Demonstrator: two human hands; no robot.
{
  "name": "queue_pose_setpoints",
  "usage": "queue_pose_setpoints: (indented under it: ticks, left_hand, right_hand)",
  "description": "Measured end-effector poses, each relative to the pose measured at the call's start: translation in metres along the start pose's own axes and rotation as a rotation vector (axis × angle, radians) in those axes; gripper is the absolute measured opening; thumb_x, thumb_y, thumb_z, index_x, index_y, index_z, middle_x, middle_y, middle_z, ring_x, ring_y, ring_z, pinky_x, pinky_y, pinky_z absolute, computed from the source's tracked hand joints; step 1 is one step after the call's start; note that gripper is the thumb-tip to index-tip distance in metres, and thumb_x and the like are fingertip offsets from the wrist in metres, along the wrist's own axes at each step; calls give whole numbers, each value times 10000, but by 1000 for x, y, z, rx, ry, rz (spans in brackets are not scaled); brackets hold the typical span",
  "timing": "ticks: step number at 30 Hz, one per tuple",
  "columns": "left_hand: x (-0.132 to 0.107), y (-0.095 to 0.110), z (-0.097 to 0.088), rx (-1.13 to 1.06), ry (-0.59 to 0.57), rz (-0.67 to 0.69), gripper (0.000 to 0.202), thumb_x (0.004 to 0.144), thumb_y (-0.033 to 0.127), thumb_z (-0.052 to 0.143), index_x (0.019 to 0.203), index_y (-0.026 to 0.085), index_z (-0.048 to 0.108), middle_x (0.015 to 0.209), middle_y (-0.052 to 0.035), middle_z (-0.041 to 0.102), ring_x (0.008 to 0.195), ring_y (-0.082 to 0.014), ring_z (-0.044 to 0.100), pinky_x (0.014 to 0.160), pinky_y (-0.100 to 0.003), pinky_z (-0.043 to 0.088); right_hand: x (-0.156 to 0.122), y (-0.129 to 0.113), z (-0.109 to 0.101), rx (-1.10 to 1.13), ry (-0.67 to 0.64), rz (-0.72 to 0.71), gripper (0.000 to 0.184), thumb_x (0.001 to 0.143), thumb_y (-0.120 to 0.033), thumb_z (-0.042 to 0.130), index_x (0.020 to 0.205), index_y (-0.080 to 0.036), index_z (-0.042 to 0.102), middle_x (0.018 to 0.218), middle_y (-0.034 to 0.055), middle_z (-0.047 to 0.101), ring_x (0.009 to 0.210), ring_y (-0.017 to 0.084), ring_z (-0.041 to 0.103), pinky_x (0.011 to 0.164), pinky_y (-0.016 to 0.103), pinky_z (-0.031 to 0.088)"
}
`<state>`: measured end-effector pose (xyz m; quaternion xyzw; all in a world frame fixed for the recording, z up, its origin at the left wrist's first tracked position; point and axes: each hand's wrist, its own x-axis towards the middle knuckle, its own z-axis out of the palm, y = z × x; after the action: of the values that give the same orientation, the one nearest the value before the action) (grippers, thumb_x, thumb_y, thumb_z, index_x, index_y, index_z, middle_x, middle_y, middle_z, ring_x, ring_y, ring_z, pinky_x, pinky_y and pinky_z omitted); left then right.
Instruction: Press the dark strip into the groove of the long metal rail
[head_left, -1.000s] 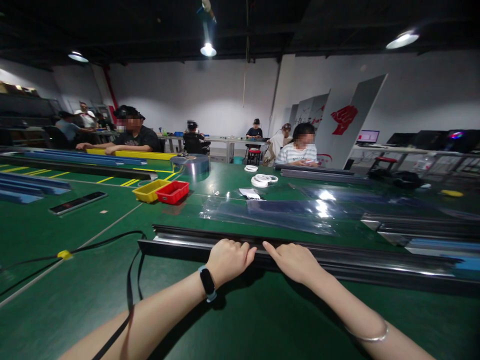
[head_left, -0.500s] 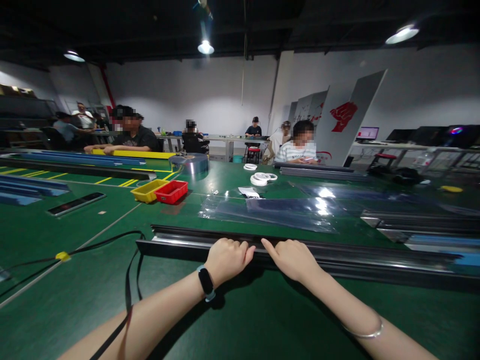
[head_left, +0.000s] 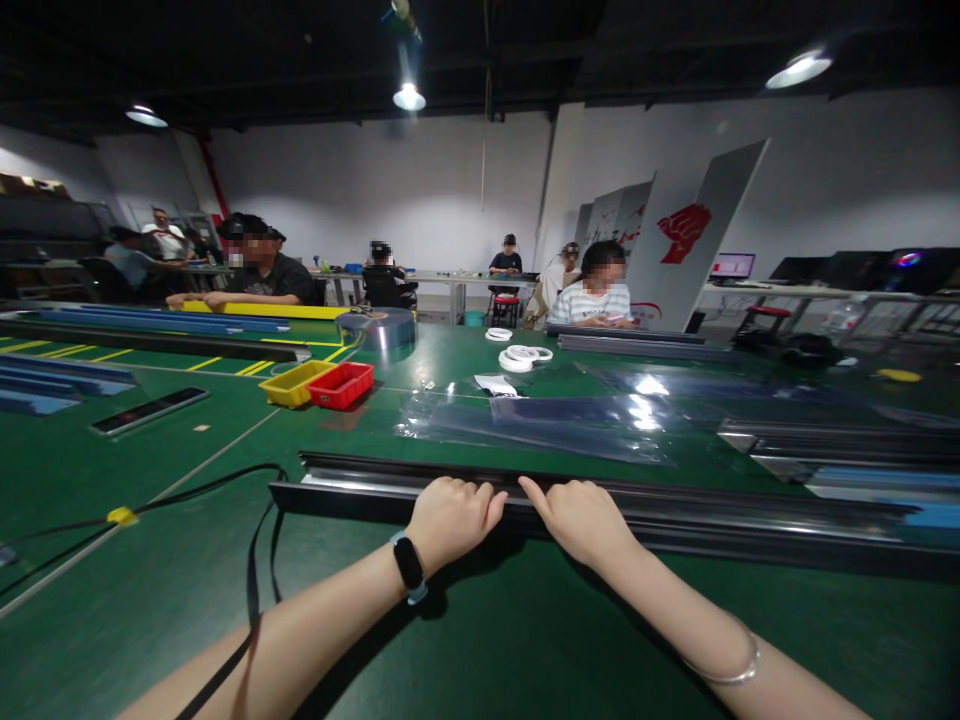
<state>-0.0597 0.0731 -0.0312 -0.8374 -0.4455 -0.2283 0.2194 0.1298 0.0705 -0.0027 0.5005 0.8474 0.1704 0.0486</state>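
Note:
A long black channel-shaped profile point(head_left: 712, 515) lies across the green table in front of me, its left end near the black strap. My left hand point(head_left: 454, 518), with a watch on the wrist, is closed over the profile, fingers curled over its far side and thumb pointing right. Just to the right, my right hand point(head_left: 583, 520) grips the same profile, its thumb pointing up and left. A small gap separates the two thumbs. The fingertips of both hands are hidden behind the knuckles and the profile.
Beyond the profile lie clear plastic strips point(head_left: 555, 425) and white rings point(head_left: 521, 357). A yellow bin point(head_left: 289, 388) and a red bin point(head_left: 341, 388) stand left of them. A phone-like device point(head_left: 150, 411) and a black strap point(head_left: 259, 560) are at left. More profiles point(head_left: 825, 440) lie right. Co-workers sit across.
Both hands stay on the profile at nearly the same spot. The whole view has shifted very slightly; nothing else has visibly moved.

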Motion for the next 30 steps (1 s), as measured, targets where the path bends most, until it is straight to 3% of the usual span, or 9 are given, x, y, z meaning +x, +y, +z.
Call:
queue_pose_setpoints:
  ticks: [4,7,11,19,30]
  left_hand:
    - [0,0,0,0,-3,6,365,871,342,306,642,167,530,518,-39,571,516,-156,553,514,-265,355]
    - [0,0,0,3,-6,2,366,872,342,303,642,168,528,525,-41,575,518,-156,552,516,-264,355]
    - [0,0,1,2,-9,4,366,873,343,299,644,169,526,529,-40,578,516,-160,551,512,-266,353]
    - [-1,0,1,-12,14,6,369,872,342,304,633,166,524,513,-39,568,511,-157,551,512,-266,350]
    - [0,-1,1,-22,37,8,372,870,342,312,625,164,527,502,-38,559,509,-148,549,513,-258,352]
  right_hand:
    - [-2,-6,-2,86,-6,102,400,877,-225,248,1238,-184,414,707,104,628,662,184,606,570,259,411]
    - [-4,-12,-9,102,34,252,485,883,-366,205,1101,-100,546,732,165,632,698,209,609,579,271,418]
    - [-7,-16,-19,90,10,348,526,876,-392,204,1012,-75,602,740,197,635,705,234,613,596,301,421]
    - [-9,-2,-18,43,-122,195,413,857,-194,233,1152,-107,510,751,174,637,693,264,617,559,338,437]
    - [-8,4,-7,19,-100,61,427,831,-103,239,1199,-104,456,745,152,628,674,241,613,565,327,453]
